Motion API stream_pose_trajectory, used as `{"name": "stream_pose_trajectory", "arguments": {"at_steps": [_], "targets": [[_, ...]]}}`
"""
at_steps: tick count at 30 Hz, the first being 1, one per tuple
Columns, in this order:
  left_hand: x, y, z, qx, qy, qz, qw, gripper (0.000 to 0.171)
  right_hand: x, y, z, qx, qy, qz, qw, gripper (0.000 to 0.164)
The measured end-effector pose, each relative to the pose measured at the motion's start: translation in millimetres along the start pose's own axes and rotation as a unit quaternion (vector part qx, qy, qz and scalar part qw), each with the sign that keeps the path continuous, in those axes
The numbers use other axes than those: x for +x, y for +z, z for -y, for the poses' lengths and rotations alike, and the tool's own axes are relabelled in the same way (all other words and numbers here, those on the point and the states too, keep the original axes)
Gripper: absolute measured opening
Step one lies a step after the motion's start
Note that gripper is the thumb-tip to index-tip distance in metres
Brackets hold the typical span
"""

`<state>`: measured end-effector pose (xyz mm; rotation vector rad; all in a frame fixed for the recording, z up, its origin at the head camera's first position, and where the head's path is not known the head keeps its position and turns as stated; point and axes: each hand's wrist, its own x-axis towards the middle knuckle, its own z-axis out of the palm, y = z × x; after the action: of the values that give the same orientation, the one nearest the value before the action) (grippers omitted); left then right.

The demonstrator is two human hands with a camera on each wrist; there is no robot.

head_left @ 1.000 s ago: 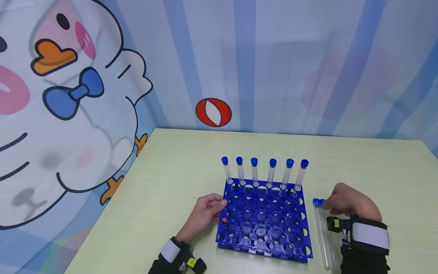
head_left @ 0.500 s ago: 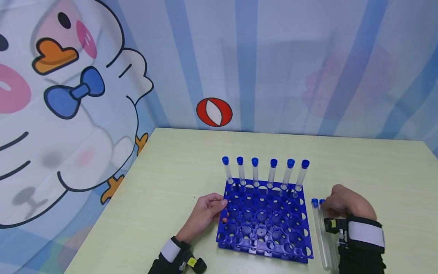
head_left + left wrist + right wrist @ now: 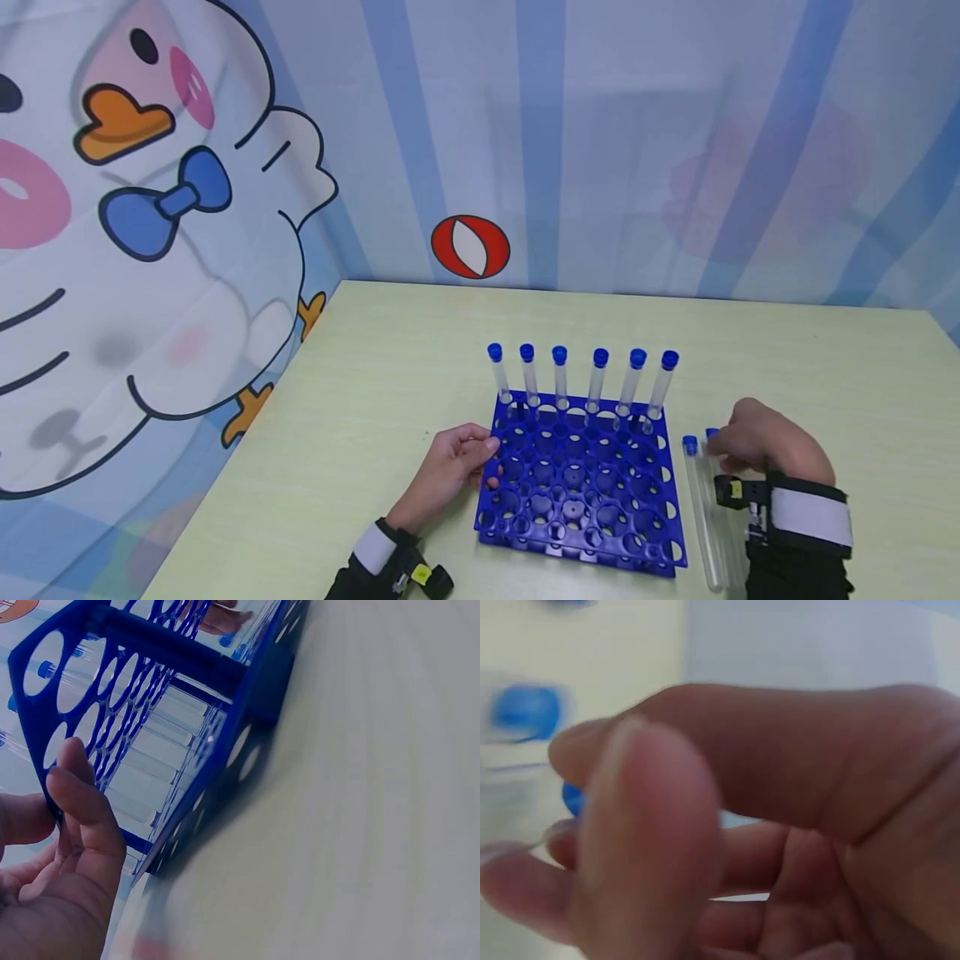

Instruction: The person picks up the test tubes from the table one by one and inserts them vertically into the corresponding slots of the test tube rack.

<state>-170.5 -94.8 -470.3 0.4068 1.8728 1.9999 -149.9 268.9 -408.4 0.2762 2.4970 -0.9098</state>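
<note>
A blue test tube rack (image 3: 577,492) stands on the table, with several blue-capped test tubes (image 3: 559,375) upright in its far row. My left hand (image 3: 442,471) grips the rack's left edge, thumb on one side and curled fingers on the other, as the left wrist view also shows. To the right of the rack lie two more capped tubes. One, the left test tube (image 3: 703,517), lies untouched. My right hand (image 3: 765,437) pinches the other tube near its blue cap (image 3: 571,799), which the thumb and forefinger partly hide in the right wrist view.
The pale table (image 3: 375,358) reaches back to a wall hanging (image 3: 630,150) with blue stripes and a cartoon duck. The rack's right edge stands close to the lying tubes. Many rack holes in front of the tube row hold nothing.
The right hand shifted slightly left, then back right. The blue cap at its fingertips now sits a little apart from the neighbouring tube's cap. The left hand and rack stayed put.
</note>
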Motion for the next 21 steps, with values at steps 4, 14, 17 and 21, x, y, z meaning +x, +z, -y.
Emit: {"name": "stream_pose_trajectory", "arguments": {"at_steps": [4, 14, 17, 21], "targets": [[0.2, -0.3, -0.6, 0.002, 0.001, 0.0, 1.0, 0.031, -21, -15, 12, -0.029, -0.012, -0.031, 0.999, 0.022], [0.4, 0.0, -0.7, -0.004, -0.005, 0.0, 1.0, 0.032, -71, -22, 44, -0.045, -0.045, -0.2, 0.978, 0.03], [0.7, -0.2, -0.2, -0.007, -0.005, 0.001, 1.0, 0.033, -83, -20, 53, -0.044, -0.066, -0.264, 0.961, 0.033], [0.6, -1.0, -0.2, -0.009, -0.007, 0.002, 0.9999, 0.033, -100, -15, 68, -0.036, -0.095, -0.33, 0.938, 0.038]]}}
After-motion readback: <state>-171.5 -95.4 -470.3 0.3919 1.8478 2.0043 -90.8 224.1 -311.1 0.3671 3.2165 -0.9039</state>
